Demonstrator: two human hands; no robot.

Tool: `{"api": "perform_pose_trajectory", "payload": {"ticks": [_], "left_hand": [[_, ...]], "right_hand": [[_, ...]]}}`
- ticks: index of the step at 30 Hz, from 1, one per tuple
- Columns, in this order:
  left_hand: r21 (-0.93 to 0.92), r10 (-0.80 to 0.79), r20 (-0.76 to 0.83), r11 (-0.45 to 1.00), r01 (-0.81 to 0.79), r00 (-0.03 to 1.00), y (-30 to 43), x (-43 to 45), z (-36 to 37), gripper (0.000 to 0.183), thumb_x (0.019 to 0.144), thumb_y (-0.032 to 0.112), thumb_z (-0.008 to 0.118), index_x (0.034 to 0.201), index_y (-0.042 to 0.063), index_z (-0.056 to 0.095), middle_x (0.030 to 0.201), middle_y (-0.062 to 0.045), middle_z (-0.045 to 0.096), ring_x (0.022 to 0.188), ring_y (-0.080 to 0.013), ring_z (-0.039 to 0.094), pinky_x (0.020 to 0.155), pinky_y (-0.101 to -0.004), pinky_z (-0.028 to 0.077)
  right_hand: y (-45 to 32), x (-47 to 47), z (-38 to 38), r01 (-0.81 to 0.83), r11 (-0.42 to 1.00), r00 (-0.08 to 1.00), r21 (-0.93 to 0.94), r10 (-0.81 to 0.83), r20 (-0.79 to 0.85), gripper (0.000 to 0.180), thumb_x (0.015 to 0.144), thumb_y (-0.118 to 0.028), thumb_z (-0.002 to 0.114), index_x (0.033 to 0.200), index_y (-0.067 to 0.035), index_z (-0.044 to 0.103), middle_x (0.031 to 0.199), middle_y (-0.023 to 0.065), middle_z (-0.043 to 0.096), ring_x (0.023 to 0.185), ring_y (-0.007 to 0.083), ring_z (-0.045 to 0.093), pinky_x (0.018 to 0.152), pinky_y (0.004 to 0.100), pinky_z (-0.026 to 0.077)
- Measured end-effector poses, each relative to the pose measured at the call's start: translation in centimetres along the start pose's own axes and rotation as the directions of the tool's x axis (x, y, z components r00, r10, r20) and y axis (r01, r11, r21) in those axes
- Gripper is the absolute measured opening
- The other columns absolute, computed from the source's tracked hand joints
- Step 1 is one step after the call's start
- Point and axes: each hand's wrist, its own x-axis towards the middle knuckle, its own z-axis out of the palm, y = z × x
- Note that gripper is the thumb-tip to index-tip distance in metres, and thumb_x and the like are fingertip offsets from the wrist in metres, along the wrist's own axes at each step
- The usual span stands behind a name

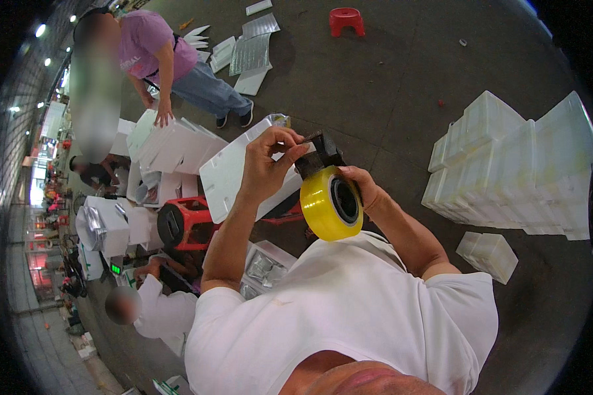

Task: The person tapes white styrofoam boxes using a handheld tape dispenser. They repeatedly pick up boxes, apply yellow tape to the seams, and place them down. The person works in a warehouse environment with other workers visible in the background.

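My right hand grips a black handheld tape dispenser from its right side, partly hidden behind the roll. A wide roll of clear yellowish packing tape on a dark core hangs at its lower end, facing me. On the left, my left hand pinches with thumb and forefinger at the dispenser's upper front edge, where a small pale piece shows. Whether the tape's free end lies between the fingertips cannot be told. Behind my left forearm a white foam box stands tilted in the view.
Stacked white foam boxes stand right, a smaller one nearby. A red stool and foam sheets are on the floor ahead. Left are red stools, a box of silvery packs, a co-worker in purple and others.
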Motion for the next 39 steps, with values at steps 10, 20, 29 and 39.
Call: {"api": "perform_pose_trajectory", "payload": {"ticks": [10, 20, 29, 39], "left_hand": [[-0.025, -0.125, -0.125, 0.992, 0.123, 0.984, -1.5, 0.4, -1.1, 0.026, 0.085, 0.021, 0.078, 0.079, 0.003, 0.062, 0.071, -0.002, 0.064, 0.063, -0.0061, 0.057, 0.057, -0.0195, 0.045], [-0.16, -0.356, 0.092, 0.916, 0.367, 0.93, -3.1, 2.2, -2.6, 0.028, 0.09, 0.031, 0.072, 0.084, 0.004, 0.065, 0.073, -0.005, 0.067, 0.066, -0.0116, 0.064, 0.061, -0.0258, 0.052], [0.728, -0.01, -0.063, 0.683, 0.052, 0.998, -17.7, -2.1, -8.9, 0.066, 0.077, 0.037, 0.082, 0.127, 0.005, 0.052, 0.127, -0.015, 0.054, 0.122, -0.0317, 0.051, 0.104, -0.046, 0.042], [0.933, -0.337, 0.226, 0.345, -0.104, 0.914, -28.3, -7.1, -8.5, 0.111, 0.063, 0.068, 0.075, 0.153, 0.023, 0.028, 0.157, -0.024, 0.018, 0.145, -0.0481, 0.012, 0.116, -0.0593, 0.014]], "right_hand": [[-0.3, 0.1, 1.6, -0.067, 0.998, 0.996, -0.009, 0.066, -0.063, 0.047, 0.09, -0.035, 0.063, 0.118, 0.002, 0.06, 0.104, 0.0163, 0.07, 0.088, 0.023, 0.071, 0.082, 0.0362, 0.059], [2.9, 0.5, -2.7, -0.022, 0.996, 0.989, 0.087, 0.034, -0.142, 0.045, 0.087, -0.036, 0.064, 0.115, -0.001, 0.064, 0.103, 0.015, 0.071, 0.089, 0.0261, 0.071, 0.08, 0.0378, 0.059], [3.9, -2.0, -5.1, 0.206, 0.96, 0.9, 0.19, -0.11, -0.423, 0.043, 0.09, -0.032, 0.061, 0.121, -0.001, 0.061, 0.108, 0.0149, 0.07, 0.094, 0.0259, 0.071, 0.08, 0.0401, 0.06], [2.8, 3.7, -15.4, 0.117, 0.991, 0.548, -0.068, -0.122, -0.828, 0.043, 0.089, -0.036, 0.067, 0.121, -0.009, 0.058, 0.122, 0.0098, 0.059, 0.11, 0.022, 0.059, 0.095, 0.0406, 0.05]]}}
